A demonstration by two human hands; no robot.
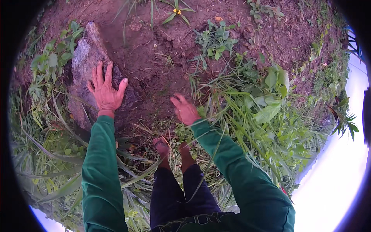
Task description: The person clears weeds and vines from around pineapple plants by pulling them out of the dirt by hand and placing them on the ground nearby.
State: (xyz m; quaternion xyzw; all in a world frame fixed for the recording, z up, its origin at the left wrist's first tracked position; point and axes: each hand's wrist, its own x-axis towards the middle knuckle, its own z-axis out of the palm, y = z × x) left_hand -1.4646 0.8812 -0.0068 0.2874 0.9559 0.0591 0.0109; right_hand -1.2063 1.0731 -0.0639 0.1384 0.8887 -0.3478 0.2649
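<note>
My left hand [106, 91] lies flat with its fingers spread on a large grey-brown rock [85, 54]. The rock is tall and pointed at its far end and sits in the soil on the left. To its right, my right hand [185, 110] hovers over or just meets the bare brown soil [154, 79]; whether it touches cannot be told. Its visible fingers reach out a little bent and apart, with nothing seen in them. Long grass blades [228, 104] cross near the right wrist. Both arms wear green sleeves.
My feet [161, 147] stand among grass below the hands. Leafy weeds [218, 38] grow at the far middle, and a broad-leaved plant [270, 104] on the right. A small plant with yellow flowers [177, 12] is at the top. More weeds [54, 58] border the rock's left side.
</note>
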